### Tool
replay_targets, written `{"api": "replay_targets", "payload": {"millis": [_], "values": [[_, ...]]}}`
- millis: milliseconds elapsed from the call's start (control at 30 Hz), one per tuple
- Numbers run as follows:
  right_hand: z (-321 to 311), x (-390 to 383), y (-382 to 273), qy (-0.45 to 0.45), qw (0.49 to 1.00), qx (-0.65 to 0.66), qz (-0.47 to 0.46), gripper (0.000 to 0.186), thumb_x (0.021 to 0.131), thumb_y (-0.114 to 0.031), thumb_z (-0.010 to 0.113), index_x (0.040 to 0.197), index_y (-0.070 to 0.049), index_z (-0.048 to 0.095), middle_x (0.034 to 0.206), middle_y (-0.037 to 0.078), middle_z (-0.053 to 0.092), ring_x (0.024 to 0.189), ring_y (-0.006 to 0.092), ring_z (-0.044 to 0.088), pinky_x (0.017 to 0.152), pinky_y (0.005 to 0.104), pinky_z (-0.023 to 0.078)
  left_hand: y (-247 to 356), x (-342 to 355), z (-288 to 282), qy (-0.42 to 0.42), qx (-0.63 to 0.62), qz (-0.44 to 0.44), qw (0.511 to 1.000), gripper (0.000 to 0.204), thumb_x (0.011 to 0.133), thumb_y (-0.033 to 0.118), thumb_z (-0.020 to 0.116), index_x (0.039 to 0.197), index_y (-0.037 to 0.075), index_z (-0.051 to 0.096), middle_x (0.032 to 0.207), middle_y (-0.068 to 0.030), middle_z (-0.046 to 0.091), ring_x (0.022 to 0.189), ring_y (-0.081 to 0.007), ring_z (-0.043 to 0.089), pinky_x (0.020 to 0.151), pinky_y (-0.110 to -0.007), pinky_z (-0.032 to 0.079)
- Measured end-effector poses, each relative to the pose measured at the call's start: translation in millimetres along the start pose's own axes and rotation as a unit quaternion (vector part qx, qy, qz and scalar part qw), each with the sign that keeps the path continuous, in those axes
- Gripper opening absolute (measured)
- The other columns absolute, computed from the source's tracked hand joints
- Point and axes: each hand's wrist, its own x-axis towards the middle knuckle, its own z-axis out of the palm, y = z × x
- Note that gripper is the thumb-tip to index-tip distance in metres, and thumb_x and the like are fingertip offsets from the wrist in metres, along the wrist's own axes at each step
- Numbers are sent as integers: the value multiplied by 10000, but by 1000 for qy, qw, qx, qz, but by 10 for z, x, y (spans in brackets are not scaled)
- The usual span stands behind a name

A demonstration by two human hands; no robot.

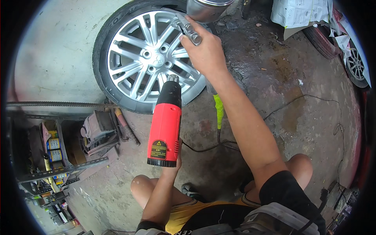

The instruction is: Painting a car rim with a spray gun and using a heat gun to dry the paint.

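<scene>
My left hand [175, 165] is closed round the handle of a red and black heat gun [164, 123], mostly hidden beneath its body. The metal nozzle points up the picture, toward the lower part of a silver alloy wheel [135, 58] with a black tyre [101, 74]. Over the wheel's upper right, my right hand [206, 53] grips a silver metal spray gun [188, 32]. A shiny metal cup [207, 11] is just beyond those fingers; whether it joins the gun I cannot tell. Below my right wrist hangs a yellow-green sleeve [218, 109] on a dark hose.
To the left stands a metal shelf [64, 170] with boxes and tools. A hammer-like tool [126, 125] leans beside it. A dark cord [203, 150] crosses the stained concrete floor [282, 74]. More tyres [322, 41] and a paper-covered object [301, 13] are at the upper right.
</scene>
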Motion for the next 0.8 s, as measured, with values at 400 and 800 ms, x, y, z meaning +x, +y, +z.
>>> {"api": "replay_targets", "payload": {"millis": [400, 800], "values": [[-227, 157, 166, -94, 992, 32, 77, 548, 857, -307, 716, 1376, -154, 627, 1090, 260, 709, 1040, 402, 678, 935, 423, 523, 59, -19, -70, 9, 17, -21, 1000, 177, 1004, 190, 600, 914, 41, 634, 713, -3, 555, 602, -84, 495, 531, -259, 388], [-217, 316, -66, -136, 987, -61, 63, 517, 847, -297, 700, 1329, -114, 657, 1154, 253, 693, 1087, 402, 665, 974, 438, 516, 177, 19, -68, 39, 9, 8, 999, 162, 997, 178, 615, 922, 36, 639, 761, -15, 585, 629, -96, 523, 556, -274, 415]]}}
